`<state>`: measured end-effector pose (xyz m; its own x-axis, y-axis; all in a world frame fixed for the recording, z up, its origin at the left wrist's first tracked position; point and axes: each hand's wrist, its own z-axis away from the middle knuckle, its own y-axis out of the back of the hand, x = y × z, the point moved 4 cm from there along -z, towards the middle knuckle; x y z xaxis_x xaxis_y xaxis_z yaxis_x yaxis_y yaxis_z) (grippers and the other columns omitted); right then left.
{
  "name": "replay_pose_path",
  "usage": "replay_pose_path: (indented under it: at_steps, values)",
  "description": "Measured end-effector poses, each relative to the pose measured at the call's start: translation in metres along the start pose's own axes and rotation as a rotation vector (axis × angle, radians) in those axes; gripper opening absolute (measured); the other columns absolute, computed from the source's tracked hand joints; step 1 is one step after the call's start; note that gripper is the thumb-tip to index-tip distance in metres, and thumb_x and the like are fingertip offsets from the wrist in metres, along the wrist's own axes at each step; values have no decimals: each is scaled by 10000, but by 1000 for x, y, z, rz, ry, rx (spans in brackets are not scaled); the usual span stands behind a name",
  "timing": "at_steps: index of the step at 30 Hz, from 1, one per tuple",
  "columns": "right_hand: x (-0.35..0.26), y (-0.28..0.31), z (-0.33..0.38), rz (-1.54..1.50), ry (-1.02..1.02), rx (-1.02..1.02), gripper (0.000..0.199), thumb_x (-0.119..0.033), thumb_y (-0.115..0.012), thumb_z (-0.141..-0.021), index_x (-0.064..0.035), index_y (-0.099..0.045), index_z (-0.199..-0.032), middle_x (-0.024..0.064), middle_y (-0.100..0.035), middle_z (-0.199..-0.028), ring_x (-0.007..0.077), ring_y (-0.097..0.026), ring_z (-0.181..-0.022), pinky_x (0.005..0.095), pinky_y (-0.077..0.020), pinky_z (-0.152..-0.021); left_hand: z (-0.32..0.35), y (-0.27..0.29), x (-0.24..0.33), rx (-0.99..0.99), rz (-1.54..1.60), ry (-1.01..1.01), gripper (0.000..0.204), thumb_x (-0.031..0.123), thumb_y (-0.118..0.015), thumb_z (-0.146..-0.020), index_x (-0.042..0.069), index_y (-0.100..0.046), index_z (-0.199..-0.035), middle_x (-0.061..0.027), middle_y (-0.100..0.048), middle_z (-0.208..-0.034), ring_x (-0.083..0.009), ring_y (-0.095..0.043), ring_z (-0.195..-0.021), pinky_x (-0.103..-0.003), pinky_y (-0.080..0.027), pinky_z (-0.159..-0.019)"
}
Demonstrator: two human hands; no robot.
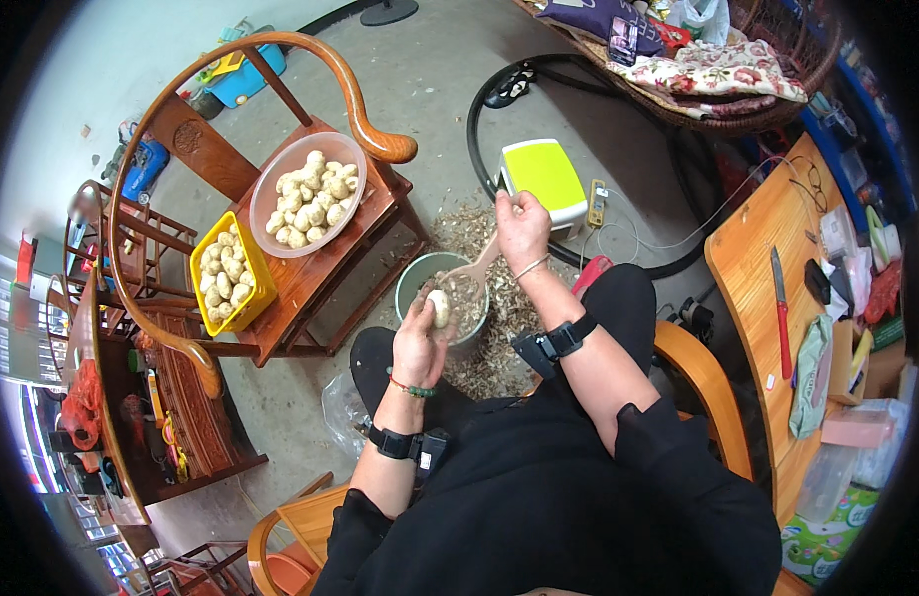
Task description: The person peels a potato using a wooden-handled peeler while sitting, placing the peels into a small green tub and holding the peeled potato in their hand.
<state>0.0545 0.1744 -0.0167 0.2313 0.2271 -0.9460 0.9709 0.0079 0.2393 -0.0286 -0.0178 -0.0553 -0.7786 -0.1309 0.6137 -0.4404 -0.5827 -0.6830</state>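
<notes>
it seems best to pinch the mushroom (440, 309) lightly and work above the bucket (413, 272), near the centre of the frame, so scraps drop inside. the left hand (414, 345) is clamped on that 1 mushroom, fingers curled, its top bare; the right hand (524, 230), higher and further right, is nearly a fist around the spoon-shaped tool's (480, 263) handle.

Basket (803, 58) cropped, spoon (477, 270) end seemingly blurred

Your left hand (416, 343) held a pale roundish piece (439, 309); your right hand (522, 234) gripped a wooden paddle (478, 265) near the bucket (410, 282).
</notes>
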Motion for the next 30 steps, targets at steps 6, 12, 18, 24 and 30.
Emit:
replay_pose_path:
  at_steps: [6,12,18,24,30]
  values:
    - [0,-12,9,55,14,-65,267,-219,-625,-792,-11,-539,-648,184,-560,-585,338,-570,-549,399,-441,-540,3,-6,-4,-20,-94,35,319,116,-394,-930,-23,-452,-1212,-77,-549,-984,-150,-531,-830,-256,-452,-703]
    - [3,2,-9,117,98,92,262,-208,-643,-782,-15,-537,-641,172,-551,-583,342,-551,-554,397,-430,-538,5,-8,3,-33,-98,40,328,147,-383,-936,-25,-462,-1204,-27,-531,-893,-134,-496,-737,-252,-438,-660]
    - [-8,4,-4,81,153,78,262,-201,-646,-783,-11,-534,-643,174,-545,-586,324,-556,-550,395,-429,-536,9,-13,31,136,-1166,-703,333,184,-656,-807,-17,-575,-1060,-28,-578,-818,-129,-541,-715,-280,-458,-659]
    - [-12,2,2,76,150,79,273,-192,-647,-784,-14,-504,-635,169,-541,-584,326,-545,-538,392,-424,-522,24,-47,37,167,-1449,-1073,305,156,-731,-660,115,-645,-950,-91,-549,-704,-273,-562,-666,-346,-470,-595]
    - [-19,-3,10,27,174,65,264,-187,-642,-786,-15,-504,-642,171,-529,-579,342,-535,-537,397,-421,-522,16,-43,27,247,-1680,-1126,243,141,-717,-678,65,-631,-892,-103,-568,-746,-274,-565,-701,-352,-470,-624]
